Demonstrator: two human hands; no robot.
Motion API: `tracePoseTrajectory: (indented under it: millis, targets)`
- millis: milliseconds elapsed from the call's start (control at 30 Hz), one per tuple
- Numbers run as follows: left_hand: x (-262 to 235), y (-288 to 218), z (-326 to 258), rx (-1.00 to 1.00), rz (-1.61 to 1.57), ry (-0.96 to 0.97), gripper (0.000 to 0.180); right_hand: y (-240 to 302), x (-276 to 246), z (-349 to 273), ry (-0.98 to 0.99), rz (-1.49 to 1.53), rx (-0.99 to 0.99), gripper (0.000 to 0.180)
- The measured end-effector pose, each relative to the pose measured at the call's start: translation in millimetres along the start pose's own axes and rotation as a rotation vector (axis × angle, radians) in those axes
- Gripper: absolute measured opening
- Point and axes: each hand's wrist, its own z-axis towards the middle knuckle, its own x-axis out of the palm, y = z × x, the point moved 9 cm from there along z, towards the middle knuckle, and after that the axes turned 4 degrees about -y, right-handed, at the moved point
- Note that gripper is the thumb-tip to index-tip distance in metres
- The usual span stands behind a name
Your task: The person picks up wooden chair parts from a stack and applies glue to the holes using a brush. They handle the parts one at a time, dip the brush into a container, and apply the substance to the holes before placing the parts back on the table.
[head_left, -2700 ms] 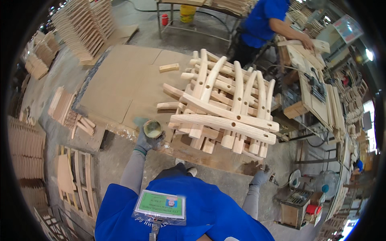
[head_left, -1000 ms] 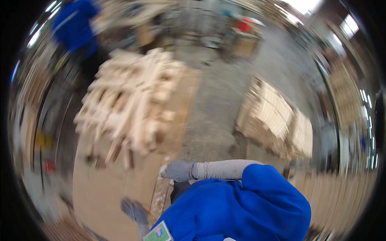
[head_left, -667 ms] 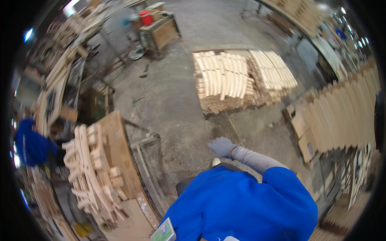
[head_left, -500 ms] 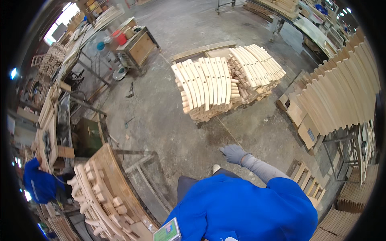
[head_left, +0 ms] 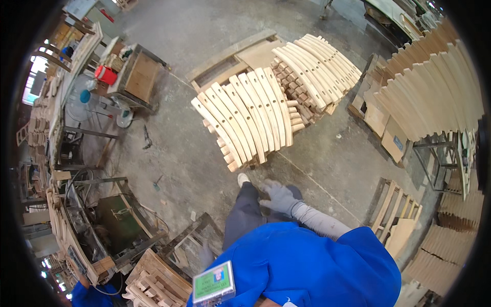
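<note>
- The right hand (head_left: pixel 279 198), gloved in grey, hangs in front of the thigh with its fingers loosely spread; nothing shows in its grasp.
- The left hand (head_left: pixel 206 256) lies well to the left of the right hand, mostly hidden by the body; I cannot tell whether it is spread or closed.
- The near stack of curved slats (head_left: pixel 250 112) sits on the floor just ahead of the right hand and slightly left, not touching it.
- The far stack of slats (head_left: pixel 319 71) stands beyond that, ahead and to the right of the right hand.
- One shoe (head_left: pixel 243 178) is forward, just beside the near stack; a square stance clear of its corner would seem safest for bending.
- Any grip is probably best begun on the top row, near the middle of the curve, so that the slat balances.
- Both hands would likely steady several slats better than one.
- Fingers should stay out of the gaps, since slats lying loosely side by side could slide and pinch.
</note>
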Motion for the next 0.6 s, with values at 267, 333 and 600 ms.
tracePoseTrajectory:
  millis: [267,333,600]
  targets:
    - [89.4,-214.5,226.3,-0.019,-0.085,0.053,0.077,-128.1,-110.2,37.5,-0.130,0.022,0.410,0.085]
    - [157.2,-261.7,263.5,0.050,-0.053,0.149,0.087,-176.7,-128.4,45.0,-0.125,0.086,0.536,0.088]
    - [346.5,-383.8,336.1,-0.039,0.077,-0.025,0.102,-344.3,-237.9,191.4,-0.187,-0.193,0.351,0.098]
